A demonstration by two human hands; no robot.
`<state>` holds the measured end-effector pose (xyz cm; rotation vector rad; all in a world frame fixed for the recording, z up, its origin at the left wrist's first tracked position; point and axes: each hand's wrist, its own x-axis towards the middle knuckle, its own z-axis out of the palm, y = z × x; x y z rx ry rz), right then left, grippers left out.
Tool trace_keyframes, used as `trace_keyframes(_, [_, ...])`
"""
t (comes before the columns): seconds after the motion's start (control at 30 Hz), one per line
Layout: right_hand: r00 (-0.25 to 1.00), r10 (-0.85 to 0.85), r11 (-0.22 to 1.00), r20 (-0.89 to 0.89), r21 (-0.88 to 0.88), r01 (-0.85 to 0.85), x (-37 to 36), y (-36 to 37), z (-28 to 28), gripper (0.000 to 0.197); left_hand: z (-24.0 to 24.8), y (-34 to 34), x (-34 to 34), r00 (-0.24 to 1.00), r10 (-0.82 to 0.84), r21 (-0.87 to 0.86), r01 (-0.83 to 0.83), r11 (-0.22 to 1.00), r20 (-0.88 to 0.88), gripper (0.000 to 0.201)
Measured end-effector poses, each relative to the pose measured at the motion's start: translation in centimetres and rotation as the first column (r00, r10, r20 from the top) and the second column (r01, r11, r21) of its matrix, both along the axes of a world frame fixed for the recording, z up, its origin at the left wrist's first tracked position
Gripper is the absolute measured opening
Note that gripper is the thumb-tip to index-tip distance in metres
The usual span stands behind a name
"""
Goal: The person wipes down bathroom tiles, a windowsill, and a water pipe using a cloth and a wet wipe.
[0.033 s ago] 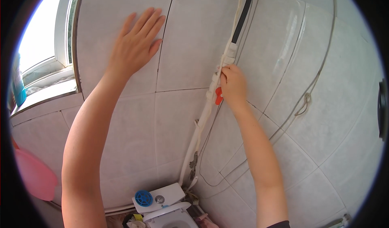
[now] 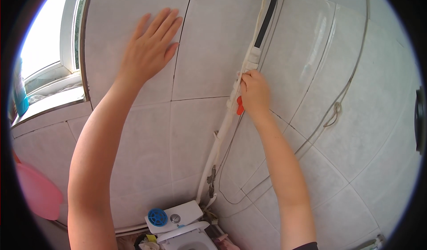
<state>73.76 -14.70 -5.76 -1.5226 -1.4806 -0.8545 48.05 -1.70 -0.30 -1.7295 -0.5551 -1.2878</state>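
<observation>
Head view, quick: where're the hands?

L hand (image 2: 147,53) at approx 11 o'clock, fingers straight & slightly apart, holding nothing; palm looks flat on the wall tiles (image 2: 209,41). R hand (image 2: 257,93) at approx 2 o'clock, fingers curled in against the white pipe (image 2: 227,123), nearly closed. Can't tell what the tips have, if anything; they're hidden.

& the red handle (image 2: 240,105)?

Just right of centre, at R hand's 8 o'clock side, by the pipe. Pipe runs from approx 1 o'clock, below the black hose (image 2: 265,24), down to approx 6.

OK, how to do it well?

IMO: brace L palm, elbow soft, so body wt. isn't on the pipe. R fingers on a solid part, thumb opposite, wrist relaxed. Small, even force, no yanking; joints could crack or drip.

Other risks?

Grey cable (image 2: 336,109) at 3 o'clock: don't let it snag. Toilet (image 2: 191,212) at approx 6: bowl looks uncovered, so anything dropped could go in.
</observation>
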Motion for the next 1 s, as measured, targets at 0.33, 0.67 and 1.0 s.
trace_keyframes(0.33, [0.866,-0.335,0.926,0.37,-0.041,0.376,-1.7,0.9,-0.1,0.007,-0.1,0.2,-0.2,1.0,-0.006,0.002,0.006,1.0,0.011,0.052])
trace_keyframes(0.67, [0.995,0.037,0.99,-0.09,-0.133,-0.049,3.2,-3.7,1.1,0.017,0.0,0.3,-0.1,1.0,-0.012,0.005,0.012,1.0,0.006,0.051])
trace_keyframes(1.0, [0.461,0.411,0.874,-0.786,0.197,-0.444,2.4,-6.4,1.1,0.022,0.0,0.1,-0.2,1.0,0.009,0.01,-0.009,1.0,-0.004,0.052])
